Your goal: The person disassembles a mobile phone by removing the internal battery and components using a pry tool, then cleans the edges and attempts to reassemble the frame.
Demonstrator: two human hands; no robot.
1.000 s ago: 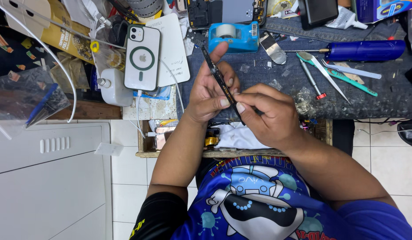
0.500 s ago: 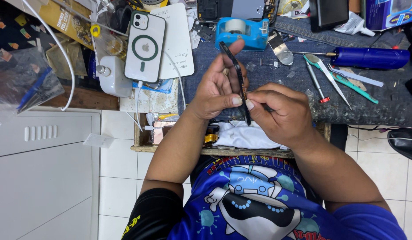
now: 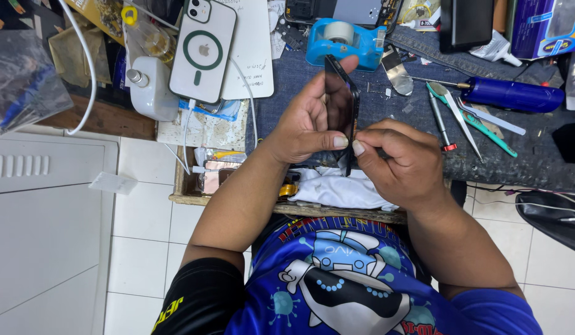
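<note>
I hold a dark phone (image 3: pixel 341 105) on edge above the denim-covered bench (image 3: pixel 424 124). My left hand (image 3: pixel 309 121) grips it from the left, index finger along its top and thumb pressed on its lower side. My right hand (image 3: pixel 402 164) pinches the phone's lower edge between thumb and fingers; whether it also holds a small tool is hidden. Both thumbs nearly touch.
A blue tape dispenser (image 3: pixel 343 40) sits just beyond the phone. Tweezers (image 3: pixel 464 118), a red-tipped screwdriver (image 3: pixel 441 121) and a blue-handled tool (image 3: pixel 514 94) lie to the right. A white-cased phone (image 3: pixel 203 49) on a cable lies left. An open drawer (image 3: pixel 238 180) holds parts and a white cloth (image 3: pixel 343 189).
The dark phone has been turned more upright and edge-on in my hands. My view has shifted slightly, and my right hand has slid toward the phone's lower edge.
</note>
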